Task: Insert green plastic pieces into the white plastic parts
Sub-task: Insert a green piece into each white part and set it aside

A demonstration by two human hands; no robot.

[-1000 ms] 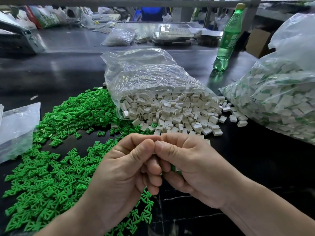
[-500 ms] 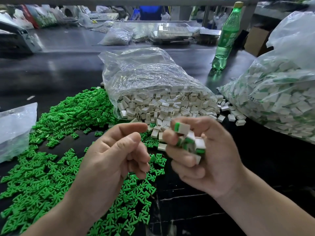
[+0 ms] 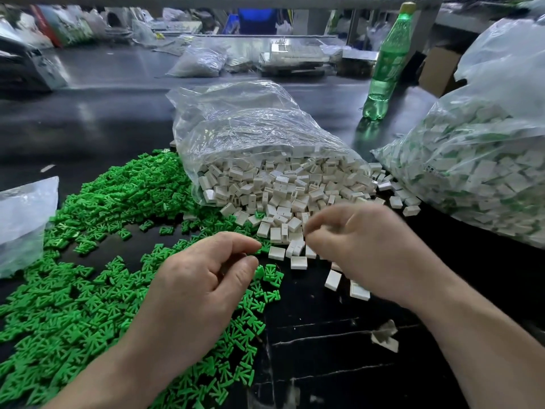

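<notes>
Left hand hovers over the green pieces pile, fingers loosely curled, nothing visible in them. Right hand is blurred above white parts spilling from the clear bag onto the surface; can't tell its grip.

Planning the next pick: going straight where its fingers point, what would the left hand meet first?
The left hand would likely meet the green pieces just past its index fingertip, then the spilled white parts; depth is unclear.
</notes>
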